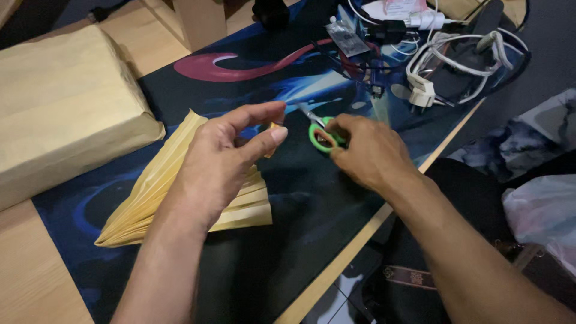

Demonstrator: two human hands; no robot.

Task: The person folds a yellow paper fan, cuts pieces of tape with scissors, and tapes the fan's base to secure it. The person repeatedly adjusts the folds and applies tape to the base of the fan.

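scissors (321,132): 1 | folded paper fan (150,192): 1 | wrapped parcel (60,108): 1

A home desk corner: a wooden worktop (36,282) under a printed desk mat (288,228), with tangled charger cables (456,60) beyond the grip.

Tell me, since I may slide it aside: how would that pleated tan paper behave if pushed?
The pleated tan paper looks thin and light, so it would probably slide easily on the smooth dark mat. Its loose fan folds would likely flex or splay rather than stay stiff.
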